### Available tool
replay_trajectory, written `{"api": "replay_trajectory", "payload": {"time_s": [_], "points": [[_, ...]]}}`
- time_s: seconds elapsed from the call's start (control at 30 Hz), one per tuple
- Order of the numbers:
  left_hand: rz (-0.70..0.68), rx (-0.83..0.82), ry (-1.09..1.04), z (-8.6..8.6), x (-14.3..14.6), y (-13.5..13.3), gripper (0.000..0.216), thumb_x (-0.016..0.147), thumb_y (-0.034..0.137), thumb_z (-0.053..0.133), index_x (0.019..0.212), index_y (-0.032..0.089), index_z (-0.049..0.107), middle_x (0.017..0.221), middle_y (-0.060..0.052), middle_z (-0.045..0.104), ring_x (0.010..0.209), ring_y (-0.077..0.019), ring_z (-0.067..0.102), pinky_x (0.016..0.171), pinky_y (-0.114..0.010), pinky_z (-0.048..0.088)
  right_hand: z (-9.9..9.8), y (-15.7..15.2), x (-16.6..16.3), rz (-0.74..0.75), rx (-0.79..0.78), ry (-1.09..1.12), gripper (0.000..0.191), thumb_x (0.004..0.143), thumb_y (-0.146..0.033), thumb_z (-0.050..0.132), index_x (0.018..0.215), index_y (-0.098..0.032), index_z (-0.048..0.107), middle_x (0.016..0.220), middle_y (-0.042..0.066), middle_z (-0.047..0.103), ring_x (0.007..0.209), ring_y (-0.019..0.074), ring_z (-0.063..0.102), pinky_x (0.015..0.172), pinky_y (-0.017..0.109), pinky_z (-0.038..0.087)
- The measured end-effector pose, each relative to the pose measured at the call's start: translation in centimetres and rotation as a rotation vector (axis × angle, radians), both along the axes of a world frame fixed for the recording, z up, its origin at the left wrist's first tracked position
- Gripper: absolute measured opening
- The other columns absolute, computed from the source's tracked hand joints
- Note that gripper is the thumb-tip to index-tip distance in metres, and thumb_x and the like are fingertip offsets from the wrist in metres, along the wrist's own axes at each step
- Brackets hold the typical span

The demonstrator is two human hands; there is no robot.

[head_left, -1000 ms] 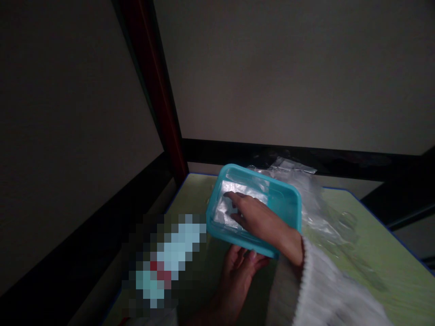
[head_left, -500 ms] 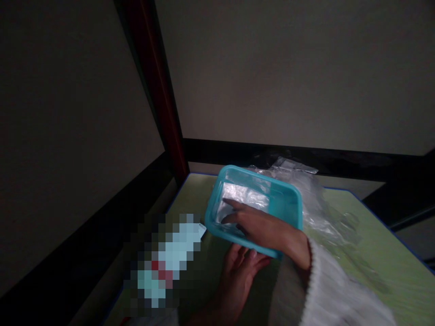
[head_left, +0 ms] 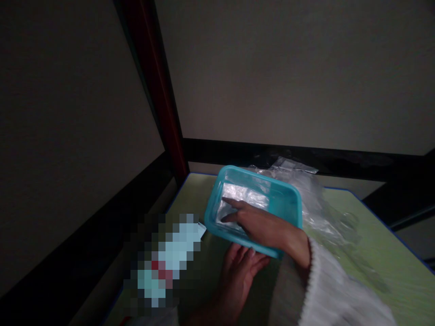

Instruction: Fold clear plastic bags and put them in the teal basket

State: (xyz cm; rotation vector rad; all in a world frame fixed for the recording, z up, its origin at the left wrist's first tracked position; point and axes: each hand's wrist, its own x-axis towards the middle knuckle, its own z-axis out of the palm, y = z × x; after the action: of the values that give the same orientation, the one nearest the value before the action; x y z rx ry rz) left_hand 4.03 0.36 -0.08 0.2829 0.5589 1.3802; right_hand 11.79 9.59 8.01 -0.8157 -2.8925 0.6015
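A teal rectangular plastic container (head_left: pixel 295 206) is tilted toward me above the table. My left hand (head_left: pixel 238 267) grips its near side from below, with the fingers partly under the wall. Inside lie shiny clear plastic packets (head_left: pixel 251 194), flat against the bottom at the left and middle. My right hand (head_left: pixel 258 222) reaches in over the right side of the near rim. Its index finger and thumb are stretched apart over the packets and seem to touch them; the other fingers are partly hidden.
Crumpled clear plastic bags (head_left: pixel 316 217) lie behind and right of the container on the green table (head_left: pixel 384 253), which has a blue edge. A blurred-out pale blue item (head_left: pixel 176 249) lies at the left. Walls and a dark red post (head_left: pixel 159 90) stand behind.
Almost nothing differs. The container has tipped very slightly at its left end, and my right hand keeps nearly the same place inside it.
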Motion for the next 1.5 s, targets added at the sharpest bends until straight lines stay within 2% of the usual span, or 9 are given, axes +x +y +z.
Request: {"api": "replay_trajectory", "payload": {"time_s": [0.1, 0.23, 0.4, 0.53, 0.63, 0.73, 0.97, 1.17, 1.5], "points": [[0.010, -0.021, -0.016, 0.0, -0.2, 0.2, 0.035, 0.054, 0.033, 0.084, 0.082, 0.020, 0.068, 0.092, -0.003, 0.071, 0.087, -0.0215, 0.067, 0.082, -0.035, 0.048, 0.9, -0.2, 0.3, -0.066, 0.035, -0.058, 0.042, 0.078, -0.003, 0.046, 0.113, -0.018, 0.063, 0.140, 0.014, 0.039, 0.123, 0.0263, 0.043, 0.097, 0.036, 0.039], [0.026, -0.018, -0.007, 0.2, -0.5, 0.3, 0.035, 0.055, 0.033, 0.083, 0.084, 0.021, 0.068, 0.092, -0.002, 0.070, 0.086, -0.0215, 0.066, 0.083, -0.038, 0.047, 2.0, -0.6, 1.2, -0.077, 0.123, -0.080, 0.045, 0.079, -0.001, 0.043, 0.117, -0.019, 0.060, 0.141, 0.014, 0.038, 0.119, 0.0266, 0.048, 0.095, 0.037, 0.042], [0.041, 0.034, 0.049, 0.7, -0.9, 0.5, 0.037, 0.060, 0.034, 0.081, 0.090, 0.018, 0.066, 0.098, -0.006, 0.069, 0.093, -0.0247, 0.064, 0.089, -0.042, 0.044, 3.2, -1.3, 2.7, -0.114, 0.235, 0.031, 0.043, 0.081, -0.005, 0.044, 0.118, -0.021, 0.059, 0.141, 0.011, 0.038, 0.117, 0.0270, 0.050, 0.093, 0.039, 0.045], [0.098, 0.098, 0.095, 1.4, -1.6, 1.2, 0.042, 0.062, 0.035, 0.079, 0.096, 0.018, 0.063, 0.101, -0.008, 0.068, 0.098, -0.0282, 0.062, 0.092, -0.047, 0.041, 4.3, -2.1, 3.6, -0.133, 0.312, 0.100, 0.038, 0.083, -0.009, 0.046, 0.119, -0.018, 0.057, 0.139, 0.013, 0.040, 0.120, 0.0262, 0.048, 0.094, 0.039, 0.045], [0.145, 0.119, 0.109, 1.9, -2.7, 2.2, 0.042, 0.059, 0.032, 0.080, 0.095, 0.018, 0.063, 0.099, -0.007, 0.068, 0.094, -0.0277, 0.064, 0.093, -0.048, 0.041, 5.0, -2.6, 4.0, -0.139, 0.376, 0.154, 0.034, 0.086, -0.014, 0.045, 0.117, -0.016, 0.057, 0.136, 0.014, 0.044, 0.119, 0.0263, 0.048, 0.095, 0.042, 0.044], [0.229, 0.119, 0.122, 2.3, -4.2, 3.1, 0.031, 0.063, 0.026, 0.078, 0.088, 0.018, 0.061, 0.096, -0.005, 0.069, 0.092, -0.0249, 0.064, 0.093, -0.046, 0.041, 5.3, -2.8, 4.2, -0.130, 0.403, 0.195, 0.031, 0.088, -0.018, 0.044, 0.116, -0.018, 0.057, 0.134, 0.013, 0.046, 0.119, 0.0262, 0.047, 0.096, 0.044, 0.043], [0.363, 0.056, 0.107, 2.9, -7.1, 4.7, 0.010, 0.078, 0.009, 0.061, 0.082, 0.018, 0.060, 0.085, -0.001, 0.069, 0.081, -0.0168, 0.067, 0.087, -0.037, 0.048, 5.1, -2.5, 4.1, -0.065, 0.369, 0.180, 0.031, 0.087, -0.015, 0.045, 0.116, -0.017, 0.057, 0.128, 0.012, 0.052, 0.120, 0.0240, 0.047, 0.097, 0.040, 0.042], [0.394, 0.035, 0.102, 3.0, -8.2, 5.5, 0.012, 0.082, 0.007, 0.055, 0.076, 0.016, 0.058, 0.078, -0.003, 0.069, 0.073, -0.0154, 0.067, 0.084, -0.036, 0.050, 4.5, -1.9, 4.3, -0.049, 0.274, 0.171, 0.035, 0.086, -0.015, 0.047, 0.120, -0.019, 0.054, 0.123, 0.010, 0.056, 0.112, 0.0218, 0.053, 0.094, 0.038, 0.044], [0.421, -0.022, 0.095, 2.5, -8.6, 6.0, 0.020, 0.084, 0.005, 0.050, 0.068, 0.016, 0.053, 0.067, -0.001, 0.066, 0.069, -0.0130, 0.066, 0.084, -0.033, 0.051, 1.9, 0.2, 3.9, -0.163, 0.147, -0.049, 0.033, 0.081, -0.012, 0.053, 0.113, -0.012, 0.059, 0.115, 0.014, 0.062, 0.106, 0.0246, 0.058, 0.091, 0.036, 0.045]]}}
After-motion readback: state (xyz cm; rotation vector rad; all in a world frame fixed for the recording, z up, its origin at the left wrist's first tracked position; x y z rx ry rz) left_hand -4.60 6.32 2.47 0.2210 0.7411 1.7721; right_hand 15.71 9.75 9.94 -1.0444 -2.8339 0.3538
